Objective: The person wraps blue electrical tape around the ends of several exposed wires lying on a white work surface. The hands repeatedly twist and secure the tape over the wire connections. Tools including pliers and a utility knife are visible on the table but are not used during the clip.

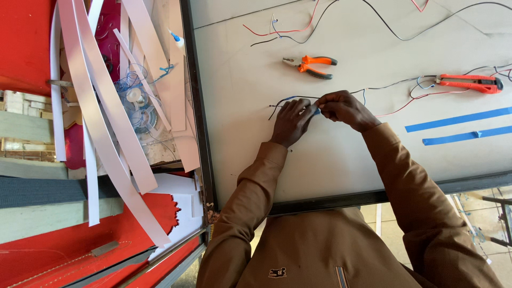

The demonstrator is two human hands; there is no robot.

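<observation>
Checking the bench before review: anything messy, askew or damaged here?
Nothing damaged. Both hands, left and right, pinch a black wire at a blue-taped joint. Loose white strips lie fanned beside the board; two blue tape strips sit slightly askew.

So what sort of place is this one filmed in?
Probably a small sign-making or electrical workshop: orange pliers and a utility knife lie on the white panel, loose wires trail across it, white plastic strips piled beside.

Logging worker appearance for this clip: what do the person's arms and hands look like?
Both arms are covered by long brown sleeves of one garment, ending in ribbed cuffs at the wrists. The left hand and right hand are bare: no gloves, and no rings or watch that can be seen. The garment's chest carries a small dark emblem and a short striped placket.
</observation>
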